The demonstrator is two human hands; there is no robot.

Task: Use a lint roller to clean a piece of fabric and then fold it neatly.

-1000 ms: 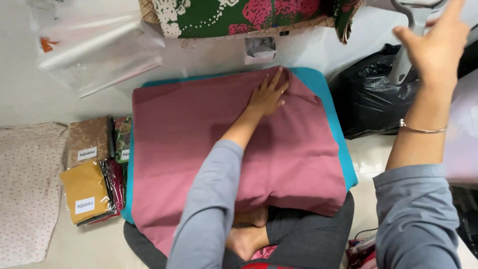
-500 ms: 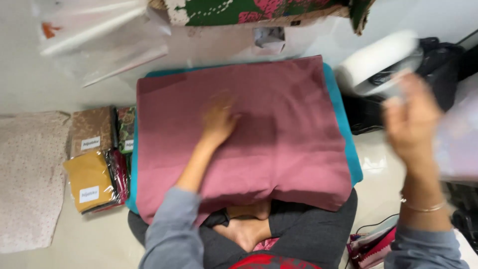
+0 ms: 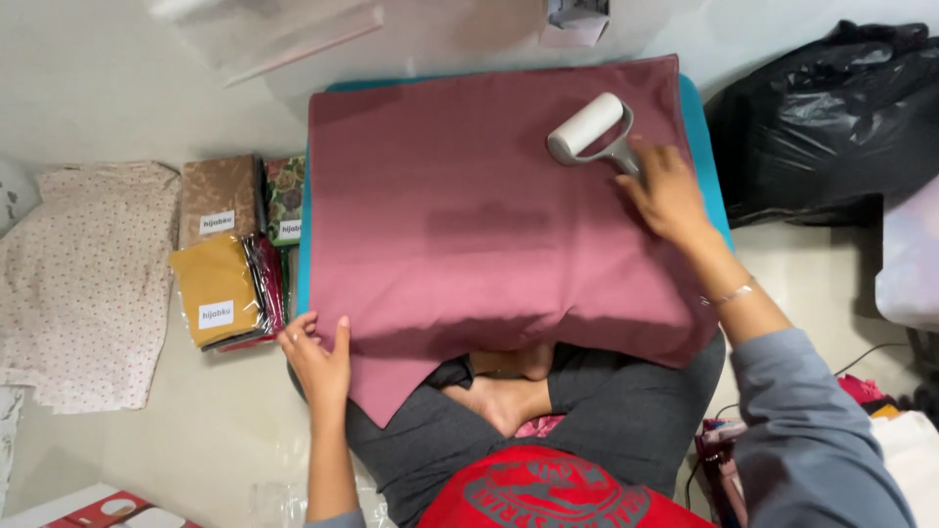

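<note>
Head view shows the right hand (image 3: pixel 667 191) wrapped tight around the lint roller (image 3: pixel 590 129) on the pink cloth (image 3: pixel 489 225), the left hand (image 3: pixel 318 354), fingers spread, pinning its corner; rolling looks begun, and needs steady strokes.

You're on a home floor set up as a small garment-packing spot: pale tiles (image 3: pixel 117 88), stacked bagged scarves (image 3: pixel 230 264), clear plastic sleeves (image 3: pixel 284 24), black bin bag (image 3: pixel 822 117), your crossed legs under the cloth (image 3: pixel 469 225).
</note>
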